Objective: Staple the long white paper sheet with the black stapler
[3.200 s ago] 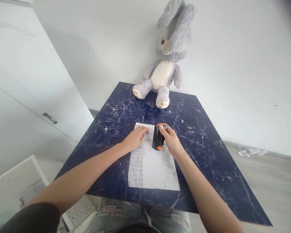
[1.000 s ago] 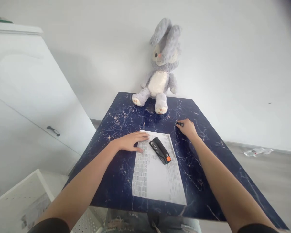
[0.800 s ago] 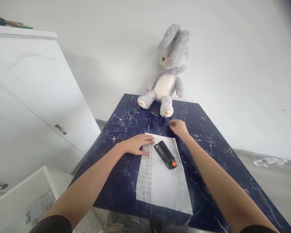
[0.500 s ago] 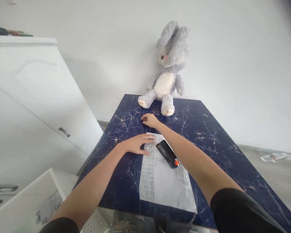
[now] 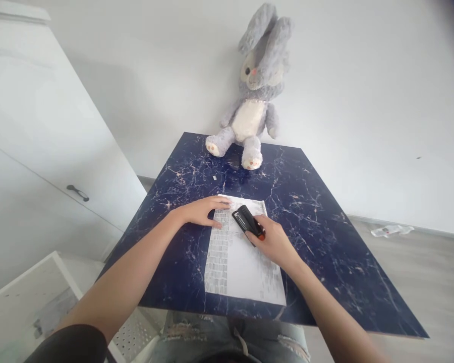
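Note:
Printed white paper sheets [image 5: 245,272] lie on the dark blue marbled table [image 5: 310,212]. My left hand [image 5: 204,210] rests with fingers spread on the upper left edge of the paper. Over the upper part of the sheets, my right hand [image 5: 270,239] grips a black stapler [image 5: 245,219] with an orange part near its rear end. The stapler points up and to the left. Beyond the paper, a tiny light piece [image 5: 214,177] lies on the table.
A grey plush rabbit [image 5: 249,118] sits at the table's far edge against the wall. On the left stand a white cabinet [image 5: 41,131] and a white bin [image 5: 66,272]. Clear plastic packaging [image 5: 391,231] lies on the floor at right.
My right hand has come back from the far part of the table and taken hold of the stapler. A tiny light piece now shows where it was. The view has shifted slightly.

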`<action>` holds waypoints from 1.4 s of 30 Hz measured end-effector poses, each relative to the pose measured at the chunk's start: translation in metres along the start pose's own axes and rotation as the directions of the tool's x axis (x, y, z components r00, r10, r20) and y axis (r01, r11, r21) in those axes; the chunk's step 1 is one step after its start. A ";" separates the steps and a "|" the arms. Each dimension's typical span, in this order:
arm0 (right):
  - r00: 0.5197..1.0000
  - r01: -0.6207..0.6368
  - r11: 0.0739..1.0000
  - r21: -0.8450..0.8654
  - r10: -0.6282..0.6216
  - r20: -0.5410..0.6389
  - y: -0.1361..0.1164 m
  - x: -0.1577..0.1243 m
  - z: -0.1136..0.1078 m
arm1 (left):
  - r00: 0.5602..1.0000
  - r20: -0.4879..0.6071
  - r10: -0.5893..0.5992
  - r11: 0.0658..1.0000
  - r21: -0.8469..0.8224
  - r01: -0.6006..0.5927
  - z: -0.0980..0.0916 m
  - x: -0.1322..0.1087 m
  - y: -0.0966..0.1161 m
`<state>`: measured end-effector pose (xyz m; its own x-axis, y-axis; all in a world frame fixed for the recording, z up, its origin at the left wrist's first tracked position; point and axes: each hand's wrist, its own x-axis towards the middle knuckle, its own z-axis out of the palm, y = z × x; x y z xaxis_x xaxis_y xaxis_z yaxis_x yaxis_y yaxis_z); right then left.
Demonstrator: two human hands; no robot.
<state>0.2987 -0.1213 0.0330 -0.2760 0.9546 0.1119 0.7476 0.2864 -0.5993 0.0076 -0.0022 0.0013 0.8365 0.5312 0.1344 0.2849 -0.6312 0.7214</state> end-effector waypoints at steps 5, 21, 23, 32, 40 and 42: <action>0.991 0.091 0.994 0.066 -0.097 0.097 0.003 0.014 -0.010 | 1.000 0.012 -0.002 1.000 -0.004 0.002 -0.001 0.000 0.006; 0.839 -0.058 0.794 0.605 -0.290 0.461 0.048 0.042 -0.033 | 0.788 -0.540 -0.296 0.853 -0.520 -0.036 0.026 0.021 0.032; 0.850 -0.045 0.800 0.599 -0.284 0.444 0.048 0.039 -0.031 | 0.649 -0.534 -0.542 0.595 -0.789 -0.152 0.043 0.031 0.034; 0.922 0.152 0.883 0.443 -0.289 0.259 0.041 0.038 -0.026 | 0.627 -0.348 -0.697 0.201 -0.934 -0.294 0.055 0.037 0.033; 0.913 0.370 0.908 0.198 -0.394 0.101 -0.001 0.036 0.012 | 0.637 -0.317 -0.703 0.107 -0.932 -0.345 0.052 0.035 0.037; 0.911 0.411 0.910 0.056 -0.412 0.001 -0.003 0.033 0.015 | 0.670 -0.273 -0.690 0.031 -0.936 -0.350 0.051 0.033 0.037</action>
<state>0.2783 -0.0923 0.0268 -0.5597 0.7520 0.3482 0.5333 0.6484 -0.5433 0.0698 -0.0366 -0.0022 0.2362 0.9460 -0.2221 -0.7219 0.3238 0.6116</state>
